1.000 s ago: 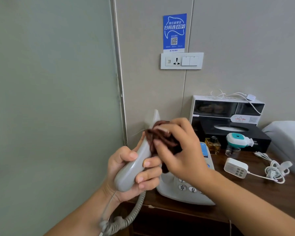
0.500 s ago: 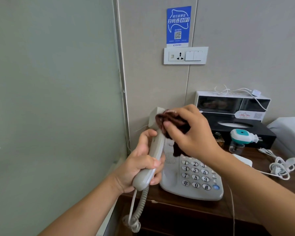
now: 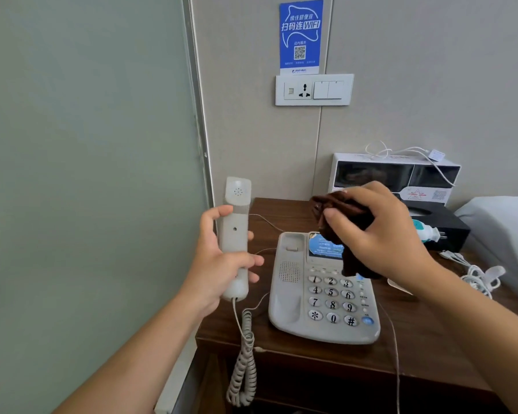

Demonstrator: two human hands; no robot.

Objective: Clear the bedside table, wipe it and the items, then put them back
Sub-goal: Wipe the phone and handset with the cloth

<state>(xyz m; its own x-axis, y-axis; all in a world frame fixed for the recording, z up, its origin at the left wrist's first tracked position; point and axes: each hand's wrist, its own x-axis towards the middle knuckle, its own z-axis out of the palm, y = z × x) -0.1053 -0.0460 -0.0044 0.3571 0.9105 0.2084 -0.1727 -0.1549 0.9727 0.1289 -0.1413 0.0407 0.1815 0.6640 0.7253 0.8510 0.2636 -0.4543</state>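
My left hand [image 3: 222, 261] grips the grey phone handset [image 3: 235, 231] upright, left of the bedside table [image 3: 416, 339], with its coiled cord [image 3: 244, 363] hanging down. The phone base [image 3: 290, 309] with its keypad lies on the dark wooden table. My right hand [image 3: 383, 234] clutches a bunched dark brown cloth [image 3: 341, 216] above the base's blue display, apart from the handset. The cloth's tail hangs over the top keys.
Behind my right hand stand a white box [image 3: 395, 174], a black tissue box [image 3: 449, 225] and a teal-and-white plug-in device [image 3: 425, 231]. White cables [image 3: 476, 276] lie at the right by a pillow [image 3: 503, 222]. A wall socket [image 3: 313, 89] sits above; a frosted glass panel [image 3: 84, 174] is left.
The cloth has come off the handset: my right hand carried it right, over the phone base. My left hand turned the handset upright and shifted it left.
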